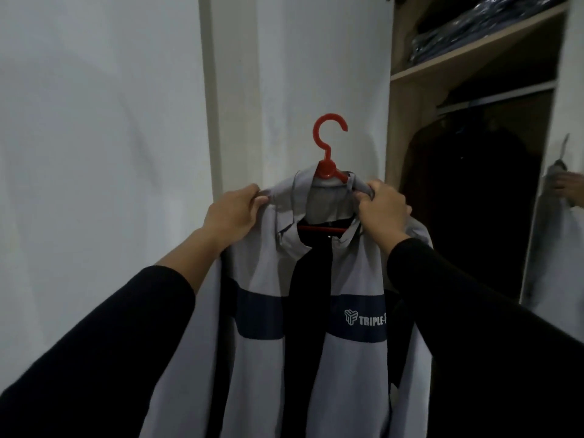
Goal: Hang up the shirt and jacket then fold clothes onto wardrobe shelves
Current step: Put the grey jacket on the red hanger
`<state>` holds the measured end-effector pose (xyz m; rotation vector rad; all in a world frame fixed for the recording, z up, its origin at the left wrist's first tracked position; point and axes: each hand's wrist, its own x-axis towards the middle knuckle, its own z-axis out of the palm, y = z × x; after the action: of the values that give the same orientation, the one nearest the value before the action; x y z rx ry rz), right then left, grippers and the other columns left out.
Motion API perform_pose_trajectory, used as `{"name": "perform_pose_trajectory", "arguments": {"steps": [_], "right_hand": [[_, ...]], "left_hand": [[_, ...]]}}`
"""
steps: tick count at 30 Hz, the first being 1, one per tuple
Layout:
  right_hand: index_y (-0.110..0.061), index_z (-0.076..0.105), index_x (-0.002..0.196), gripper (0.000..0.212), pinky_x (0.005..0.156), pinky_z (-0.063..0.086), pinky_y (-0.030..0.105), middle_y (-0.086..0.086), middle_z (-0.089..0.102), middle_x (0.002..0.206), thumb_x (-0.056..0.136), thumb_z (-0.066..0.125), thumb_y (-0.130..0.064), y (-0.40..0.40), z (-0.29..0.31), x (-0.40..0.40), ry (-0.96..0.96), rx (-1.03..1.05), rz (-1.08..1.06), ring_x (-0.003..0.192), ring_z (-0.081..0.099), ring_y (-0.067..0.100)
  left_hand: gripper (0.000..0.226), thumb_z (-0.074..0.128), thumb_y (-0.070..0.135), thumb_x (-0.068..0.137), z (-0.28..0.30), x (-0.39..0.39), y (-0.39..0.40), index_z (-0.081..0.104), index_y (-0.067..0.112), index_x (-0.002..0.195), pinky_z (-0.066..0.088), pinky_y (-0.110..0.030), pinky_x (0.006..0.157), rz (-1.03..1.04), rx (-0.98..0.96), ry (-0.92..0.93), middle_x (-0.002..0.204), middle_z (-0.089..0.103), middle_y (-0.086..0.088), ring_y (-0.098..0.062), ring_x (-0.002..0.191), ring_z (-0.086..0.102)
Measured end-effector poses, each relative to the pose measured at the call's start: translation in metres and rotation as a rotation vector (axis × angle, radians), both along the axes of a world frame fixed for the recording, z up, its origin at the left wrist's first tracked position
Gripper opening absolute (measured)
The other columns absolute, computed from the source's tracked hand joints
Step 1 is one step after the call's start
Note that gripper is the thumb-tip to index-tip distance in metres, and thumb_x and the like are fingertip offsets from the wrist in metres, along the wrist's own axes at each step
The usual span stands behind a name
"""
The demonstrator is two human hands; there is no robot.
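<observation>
White wall fills the left of the view, and an open wardrobe [474,121] stands at the right, with a pale wooden shelf [474,55] holding folded dark clothes [483,36] and, below it, a metal rail [496,99] where dark garments [467,191] hang already.

Left of that rail, and lower, a grey jacket [284,358] with a navy chest band sits on a red hanger [327,153], held up in front of the closed white door. Both hands are curled shut on the jacket at the shoulders: the left hand [232,216] pinches the fabric just outside the collar, and the right hand [382,210] grips the collar's other side, close to the hanger's arm. The front hangs open, and the hanger's lower bar shows inside the neck.

The hook stands upright above the collar, free of anything, its opening turned towards the rail. The jacket's long axis hangs straight down. By my reading, the hanging step turns on carrying the hook up and rightward onto the rail; the right hand is the nearer one.
</observation>
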<state>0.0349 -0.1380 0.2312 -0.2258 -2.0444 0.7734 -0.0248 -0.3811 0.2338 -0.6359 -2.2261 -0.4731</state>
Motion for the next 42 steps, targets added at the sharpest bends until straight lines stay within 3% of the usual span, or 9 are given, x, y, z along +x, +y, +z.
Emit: {"name": "perform_pose_trajectory", "arguments": {"steps": [5,12,19,23,26,31,35,39,42], "right_hand": [[-0.019,0.061,0.105,0.018,0.093,0.032,0.039,0.006,0.063,0.102,0.095,0.048,-0.027,0.072,-0.004,-0.022,-0.052,0.002,-0.106,0.103,0.055,0.028],[-0.02,0.061,0.101,0.017,0.089,0.031,0.038,0.005,0.065,0.1,0.094,0.048,-0.028,0.15,-0.001,-0.044,-0.076,0.025,-0.125,0.1,0.056,0.029],[-0.02,0.062,0.099,0.017,0.091,0.035,0.038,0.005,0.066,0.099,0.092,0.051,-0.032,0.194,0.005,-0.066,-0.077,0.017,-0.154,0.101,0.058,0.029],[-0.023,0.054,0.118,0.038,0.1,0.032,0.046,0.005,0.051,0.125,0.088,0.056,-0.047,0.198,0.019,-0.082,-0.111,0.075,-0.339,0.123,0.041,0.028],[-0.015,0.061,0.114,0.048,0.097,0.033,0.044,0.007,0.054,0.124,0.09,0.047,-0.055,0.187,0.029,-0.102,-0.057,0.079,-0.436,0.12,0.043,0.028],[-0.02,0.056,0.124,0.063,0.102,0.041,0.045,0.005,0.059,0.125,0.081,0.045,-0.064,0.172,0.047,-0.155,-0.143,-0.347,-0.204,0.117,0.052,0.031],[-0.017,0.053,0.127,0.072,0.097,0.046,0.041,0.004,0.058,0.125,0.075,0.053,-0.067,0.168,0.062,-0.178,-0.05,-0.466,-0.149,0.113,0.056,0.03],[-0.012,0.048,0.13,0.06,0.085,0.043,0.033,0.007,0.056,0.124,0.084,0.063,-0.046,0.184,0.072,-0.197,0.015,-0.555,-0.199,0.112,0.055,0.029],[-0.013,0.052,0.124,0.045,0.075,0.04,0.03,0.007,0.059,0.118,0.086,0.064,-0.034,0.193,0.079,-0.204,0.071,-0.599,-0.247,0.097,0.056,0.025]], "left_hand": [[0.033,0.037,0.036,0.1,-0.011,-0.03,0.085,0.049,0.007,0.093,0.035,-0.033,0.061,-0.013,0.05,-0.001,0.091,0.064,-0.019,-0.036,0.083,0.058],[0.033,0.036,0.036,0.1,-0.022,-0.06,0.166,0.053,0.008,0.098,0.032,-0.03,0.064,-0.051,0.117,-0.046,0.096,0.064,-0.018,-0.033,0.085,0.057],[0.031,0.036,0.035,0.1,-0.02,-0.085,0.221,0.053,0.01,0.096,0.035,-0.033,0.064,-0.026,0.25,-0.075,0.091,0.064,-0.016,-0.024,0.072,0.045],[0.032,0.035,0.035,0.101,-0.015,-0.105,0.245,0.054,0.009,0.099,0.034,-0.033,0.063,0.016,0.268,-0.076,0.091,0.064,-0.015,-0.024,0.07,0.045],[0.033,0.033,0.036,0.101,-0.011,-0.127,0.259,0.054,0.01,0.1,0.031,-0.033,0.063,0.047,0.281,-0.089,0.092,0.064,-0.014,-0.023,0.07,0.043],[0.033,0.033,0.036,0.101,0.003,-0.162,0.285,0.054,0.01,0.099,0.031,-0.033,0.063,0.001,0.266,-0.012,0.095,0.065,-0.014,-0.029,0.072,0.049],[0.033,0.035,0.036,0.1,0.019,-0.185,0.309,0.056,0.011,0.103,0.034,-0.033,0.063,-0.076,0.217,0.062,0.099,0.066,-0.013,-0.032,0.084,0.06],[0.037,0.035,0.041,0.099,0.026,-0.204,0.329,0.058,0.012,0.106,0.043,-0.034,0.067,-0.172,0.213,0.098,0.098,0.066,-0.012,-0.032,0.085,0.062],[0.038,0.036,0.045,0.098,0.028,-0.215,0.339,0.059,0.015,0.106,0.049,-0.034,0.069,-0.275,0.192,0.114,0.094,0.067,-0.011,-0.03,0.082,0.062]]}}
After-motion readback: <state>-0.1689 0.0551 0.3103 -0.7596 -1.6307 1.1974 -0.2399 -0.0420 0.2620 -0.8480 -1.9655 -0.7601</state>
